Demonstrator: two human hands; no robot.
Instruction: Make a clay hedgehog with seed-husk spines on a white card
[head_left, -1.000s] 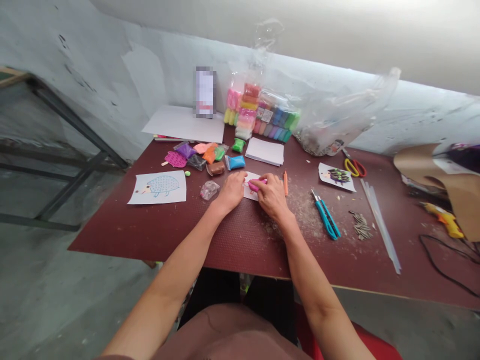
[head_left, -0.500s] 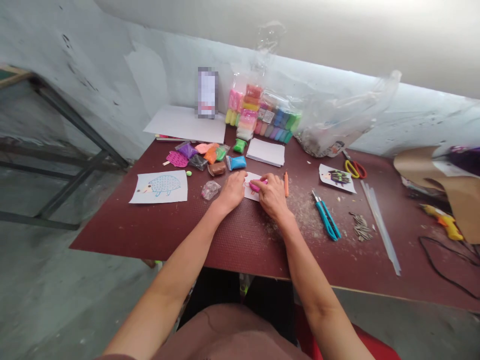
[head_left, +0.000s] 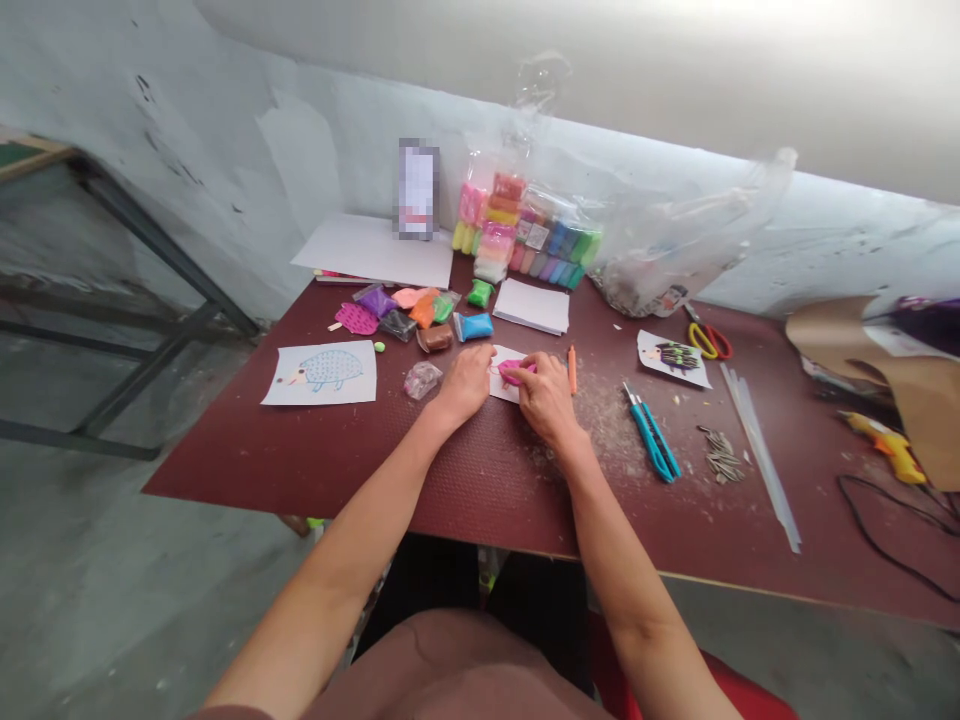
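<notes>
A small white sheet of paper with a faint drawing lies between my hands. On it rests a bright pink piece of modelling clay, spread flat over the drawing. My left hand is closed at the left edge of the sheet, its fingertips holding the paper to the table. Bent fingers of my right hand grip and press the pink clay from the right, hiding part of it. Left of my left hand sits a crumpled clear wrapper. An orange marker lies just beyond my right hand.
Bagged clay packs and a paper stack lie beyond my hands. A hedgehog drawing is at left. Rightward are a turquoise cutter, metal pieces, scissors, clear sticks and a yellow glue gun.
The pink clay looks slightly more spread out on the paper under my right fingers. My left hand keeps its place, and the whole view has shifted a little.
</notes>
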